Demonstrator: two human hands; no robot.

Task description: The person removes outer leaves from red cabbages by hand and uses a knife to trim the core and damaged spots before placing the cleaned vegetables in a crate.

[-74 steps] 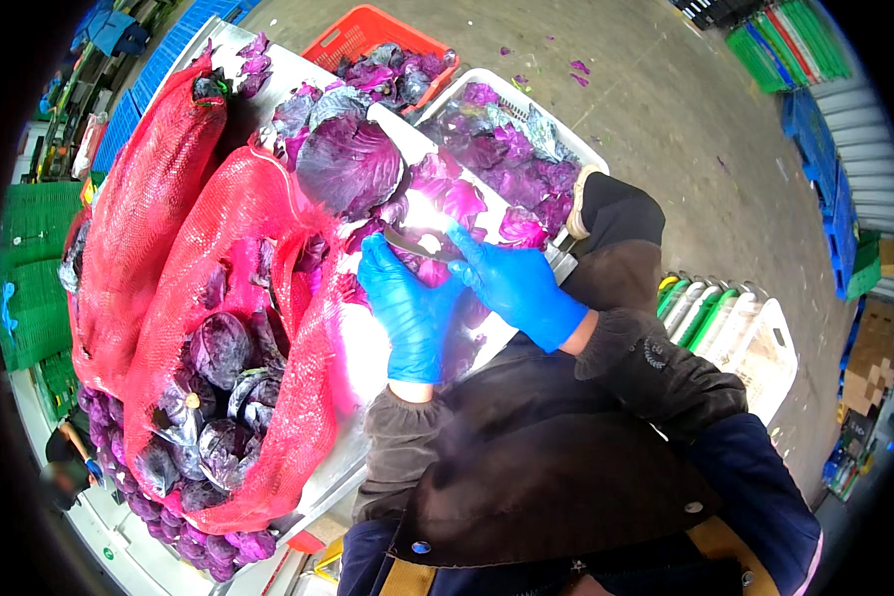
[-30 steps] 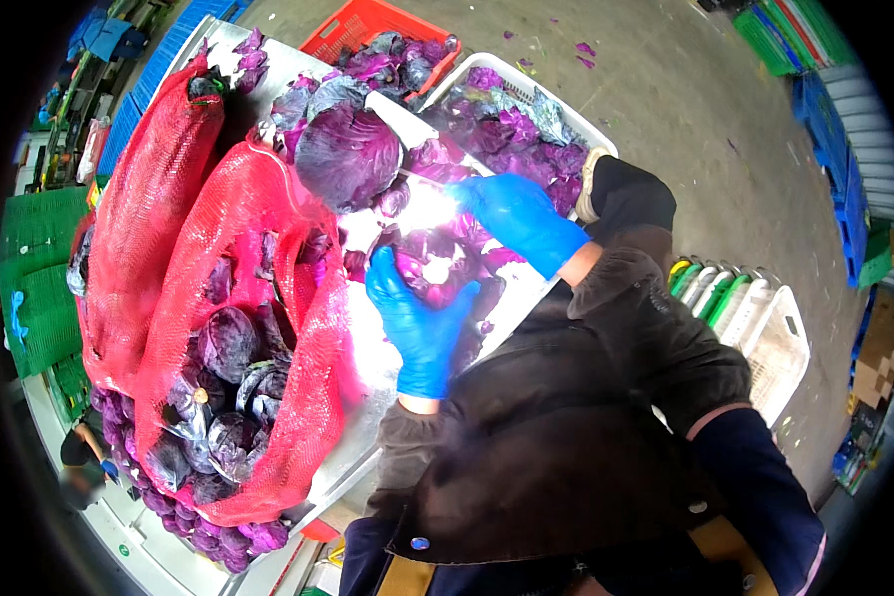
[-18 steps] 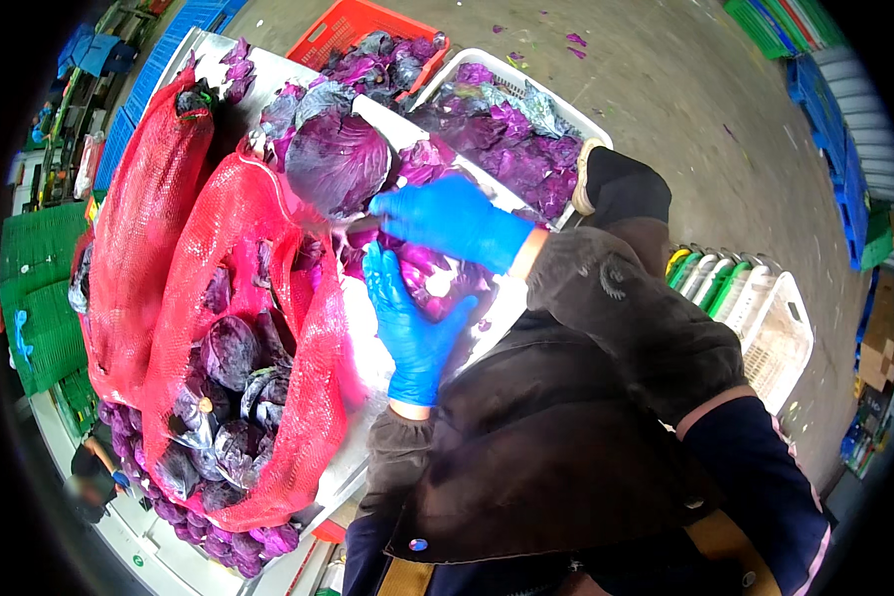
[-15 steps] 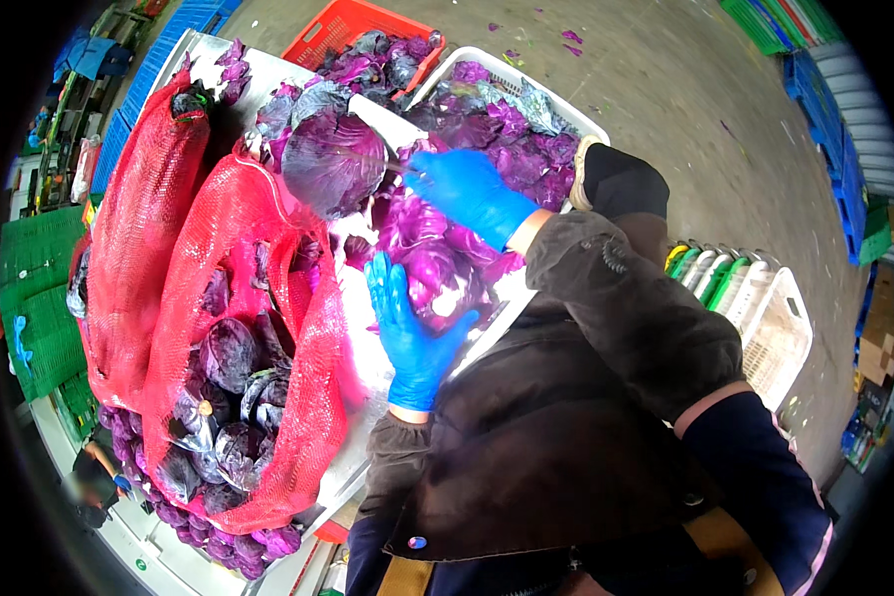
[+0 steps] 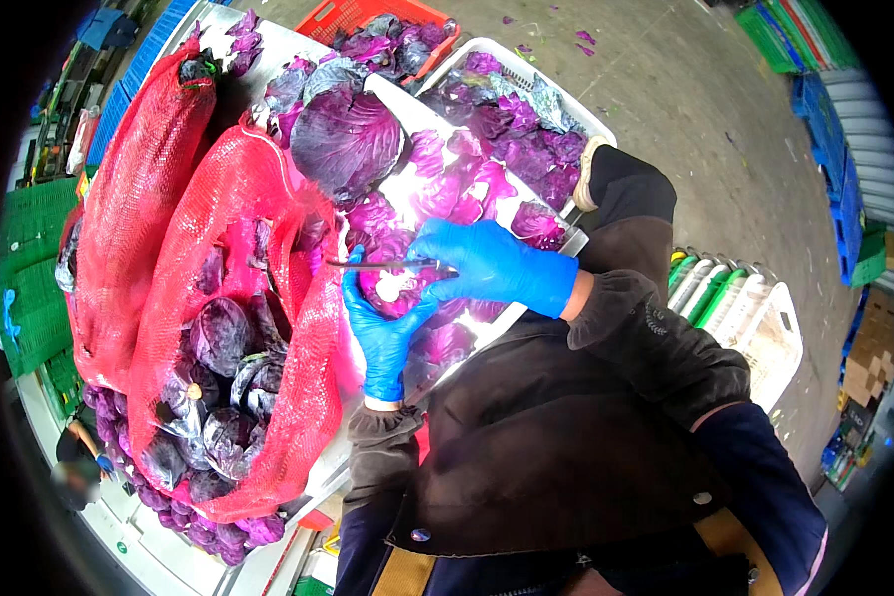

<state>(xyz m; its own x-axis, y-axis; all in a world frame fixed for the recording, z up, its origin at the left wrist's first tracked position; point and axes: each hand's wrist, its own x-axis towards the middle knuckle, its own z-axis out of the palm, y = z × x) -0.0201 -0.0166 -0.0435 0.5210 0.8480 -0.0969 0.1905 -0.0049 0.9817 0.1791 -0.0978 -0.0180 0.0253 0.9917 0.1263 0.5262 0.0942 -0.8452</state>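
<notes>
In a blue glove, my left hand (image 5: 381,343) cups the near left side of a red cabbage (image 5: 377,283), whose pale cut stem faces up. My right hand (image 5: 502,266), gloved in blue as well, grips a knife (image 5: 392,265). Its thin dark blade points left, lying across the top of the cabbage. The fingers of both hands come close together at the cabbage's right side. Loose purple leaves (image 5: 457,189) cover the white work surface beyond my hands, and one big dark leaf (image 5: 348,144) lies farther to the left.
An opened red mesh sack (image 5: 313,417) of cabbages stands at left, beside a fuller mesh sack (image 5: 134,228). A white crate (image 5: 594,119) and a red crate (image 5: 328,20) hold leaves. Another white crate (image 5: 787,338) stands on the floor at right.
My right hand has come nearer, from beside the big leaf to above the cabbage with the knife. My left hand, spread before, has curled round the cabbage.
</notes>
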